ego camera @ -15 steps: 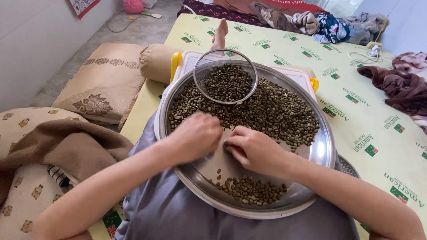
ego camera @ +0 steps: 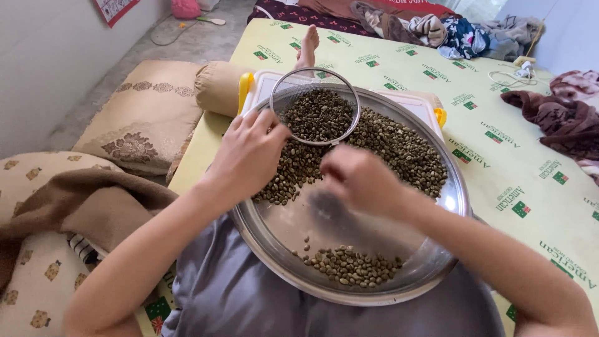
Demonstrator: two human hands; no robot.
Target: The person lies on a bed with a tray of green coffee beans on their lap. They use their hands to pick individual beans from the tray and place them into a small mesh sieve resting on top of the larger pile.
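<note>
Head view looks down on a wide steel tray (ego camera: 458,193) resting on the person's lap, with a big heap of greenish beans (ego camera: 399,146) across its far half and a small pile (ego camera: 352,265) near the close rim, bare metal between. Left hand (ego camera: 249,156) lies on the heap's edge, fingers loosely spread over the beans. Right hand (ego camera: 359,178) hovers above the bare patch, blurred, so its fingers cannot be told. A round wire sieve (ego camera: 315,107) full of beans sits on the heap. Beige cushions (ego camera: 140,115) lie left, a yellow mat (ego camera: 499,137) beneath
</note>
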